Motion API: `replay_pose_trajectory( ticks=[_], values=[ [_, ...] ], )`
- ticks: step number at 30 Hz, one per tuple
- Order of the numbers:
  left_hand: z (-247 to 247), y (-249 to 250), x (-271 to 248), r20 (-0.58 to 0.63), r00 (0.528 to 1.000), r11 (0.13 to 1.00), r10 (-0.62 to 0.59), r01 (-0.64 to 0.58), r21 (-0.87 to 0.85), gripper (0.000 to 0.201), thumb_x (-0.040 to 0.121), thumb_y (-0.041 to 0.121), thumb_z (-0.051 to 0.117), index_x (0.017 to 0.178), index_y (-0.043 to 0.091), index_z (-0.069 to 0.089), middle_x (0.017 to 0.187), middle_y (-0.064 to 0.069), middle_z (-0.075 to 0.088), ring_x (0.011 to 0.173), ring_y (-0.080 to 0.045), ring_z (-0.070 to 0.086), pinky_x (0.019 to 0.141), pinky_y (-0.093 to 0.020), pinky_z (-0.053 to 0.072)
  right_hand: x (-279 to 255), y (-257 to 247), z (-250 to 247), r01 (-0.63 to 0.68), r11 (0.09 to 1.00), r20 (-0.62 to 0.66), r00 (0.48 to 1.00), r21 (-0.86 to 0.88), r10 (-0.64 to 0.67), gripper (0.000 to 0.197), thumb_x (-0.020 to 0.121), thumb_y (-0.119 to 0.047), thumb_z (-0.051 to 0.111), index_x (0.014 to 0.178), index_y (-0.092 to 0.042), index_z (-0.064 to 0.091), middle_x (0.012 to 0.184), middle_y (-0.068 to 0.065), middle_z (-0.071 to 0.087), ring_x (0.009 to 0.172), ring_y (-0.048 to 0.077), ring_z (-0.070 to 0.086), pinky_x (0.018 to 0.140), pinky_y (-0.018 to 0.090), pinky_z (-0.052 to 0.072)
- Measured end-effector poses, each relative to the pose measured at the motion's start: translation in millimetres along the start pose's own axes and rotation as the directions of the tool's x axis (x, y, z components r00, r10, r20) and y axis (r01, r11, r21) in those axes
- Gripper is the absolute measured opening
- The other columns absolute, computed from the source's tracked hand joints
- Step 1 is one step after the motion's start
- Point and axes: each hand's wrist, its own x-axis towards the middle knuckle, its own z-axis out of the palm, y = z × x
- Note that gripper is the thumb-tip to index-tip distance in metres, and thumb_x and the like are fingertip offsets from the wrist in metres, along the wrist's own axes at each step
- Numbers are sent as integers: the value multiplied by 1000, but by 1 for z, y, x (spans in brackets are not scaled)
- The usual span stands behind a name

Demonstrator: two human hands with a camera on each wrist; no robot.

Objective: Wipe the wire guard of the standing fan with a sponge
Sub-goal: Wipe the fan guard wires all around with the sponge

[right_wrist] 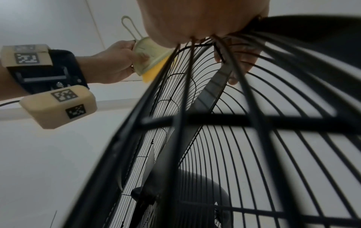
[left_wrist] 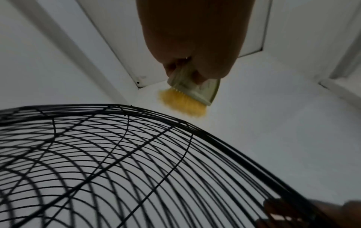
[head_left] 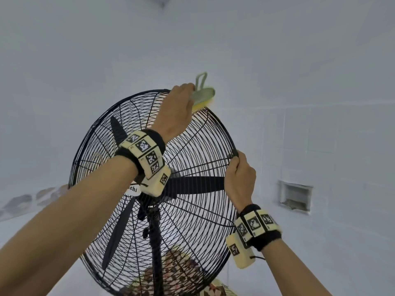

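Left hand (head_left: 179, 107) grips sponge (head_left: 202, 99) by stiff backing; foam soft. Right hand (head_left: 239, 176) fingers curl round springy wire guard (head_left: 213, 146) rim.

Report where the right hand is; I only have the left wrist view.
Observer: The right hand grips the wire guard at its right rim, fingers hooked through the wires.
Operator: Check the sponge against the rim.
Observer: In the right wrist view, the sponge lies with its yellow pad against the rim's top outer edge, held by the left hand.
Operator: Describe the blades.
Observer: One black blade lies level behind the guard, pointing toward the right hand.
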Motion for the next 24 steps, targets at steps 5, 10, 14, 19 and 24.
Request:
replay_pose_trajectory(
  ticks=[5, 10, 14, 19, 24],
  values=[
    [-2, 31, 6, 440, 893, 995, 94, -95, -19, 16, 108, 14, 50, 122, 10, 56, 99, 0, 56, 84, -19, 59, 63, -20, 40, 3, 1, -3, -15, 1000, 12, 1000, -11, 15, 33, 109, -17, 34, 123, -11, 63, 72, -6, 60, 61, 8, 53, 51, 17, 30],
    [-12, 45, 23, 441, 891, 985, 102, -152, 79, 29, 103, 3, 53, 131, 10, 52, 114, -6, 62, 96, -19, 56, 81, -31, 48, 0, -1, -4, 6, 1000, 21, 1000, -12, -6, 33, 109, -18, 34, 124, -12, 63, 75, -5, 61, 62, 6, 54, 51, 16, 32],
    [-9, 37, 21, 410, 912, 986, 24, -89, 140, 42, 97, -4, 56, 137, 8, 45, 119, -8, 61, 98, -21, 56, 77, -28, 43, 3, 3, -4, 1, 1000, 29, 1000, -2, -1, 34, 109, -19, 33, 124, -12, 63, 77, -5, 62, 64, 7, 55, 52, 16, 31],
    [1, 44, -5, 532, 819, 973, 215, -223, -50, 14, 107, 10, 49, 118, 18, 45, 92, 8, 52, 84, -23, 59, 68, -27, 43, 2, 3, -2, 9, 1000, 15, 1000, -3, -9, 35, 109, -19, 34, 129, -11, 63, 78, -2, 65, 65, 10, 57, 59, 27, 37],
    [-5, 28, 14, 303, 953, 995, -6, -24, 96, 35, 101, -5, 51, 135, 2, 47, 124, -11, 57, 99, -19, 47, 79, -27, 37, 2, 4, -3, 15, 1000, 16, 1000, 9, -16, 33, 110, -18, 34, 121, -11, 64, 72, -5, 60, 59, 6, 51, 50, 16, 33]
  ],
)
